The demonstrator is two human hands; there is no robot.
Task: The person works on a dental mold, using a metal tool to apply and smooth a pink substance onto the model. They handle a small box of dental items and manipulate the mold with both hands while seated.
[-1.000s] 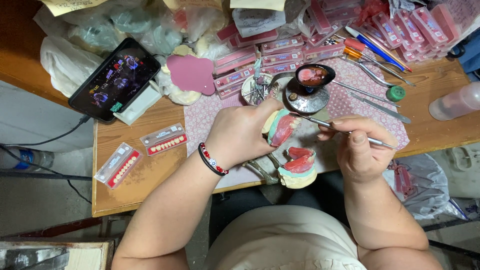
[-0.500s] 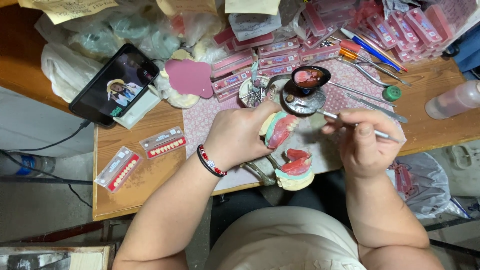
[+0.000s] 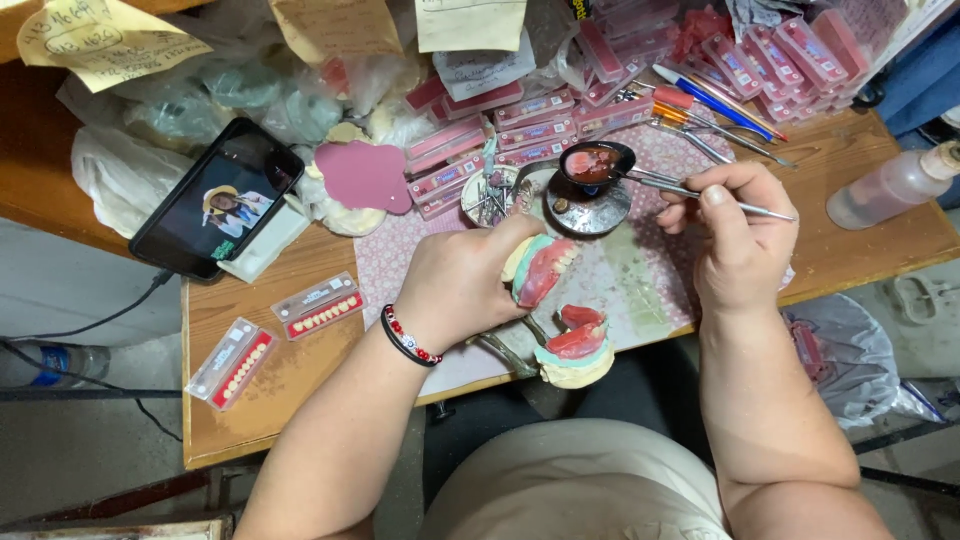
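The left hand grips a rigid, brittle-looking pink wax denture on its pale plaster cast above the tabletop, best held by the base, while the right hand fingers pinch a thin metal spatula.

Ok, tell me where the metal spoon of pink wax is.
Head view, upper centre: the metal spoon sits over a round dish, just left of the right hand.

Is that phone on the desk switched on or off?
On. The phone lies propped at the desk's left, its screen lit and showing a picture of a person in a hat; a cable runs from its lower corner.
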